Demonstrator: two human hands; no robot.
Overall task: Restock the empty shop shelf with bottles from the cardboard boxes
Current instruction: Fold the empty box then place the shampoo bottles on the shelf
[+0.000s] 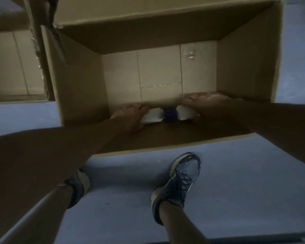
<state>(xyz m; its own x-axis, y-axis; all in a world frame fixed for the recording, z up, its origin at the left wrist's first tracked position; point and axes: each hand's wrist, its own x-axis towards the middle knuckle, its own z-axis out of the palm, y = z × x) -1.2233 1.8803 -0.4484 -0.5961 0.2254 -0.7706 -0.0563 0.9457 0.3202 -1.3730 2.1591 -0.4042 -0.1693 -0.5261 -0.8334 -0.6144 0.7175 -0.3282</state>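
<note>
Dim room, grey floor (236, 173), open box (77, 85). At its 6 o'clock wall your left hand (130, 115) grips a bottle (152, 116) and your right hand (206, 103) grips a second bottle (184, 114). Their caps (169, 114) meet. Lifted one-handed in this gloom, either may slip or snag the wall.

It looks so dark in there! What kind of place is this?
Probably a shop storeroom: a large open brown cardboard box on a grey-blue floor, left hand and right hand gripping white purple-capped bottles inside.
</note>
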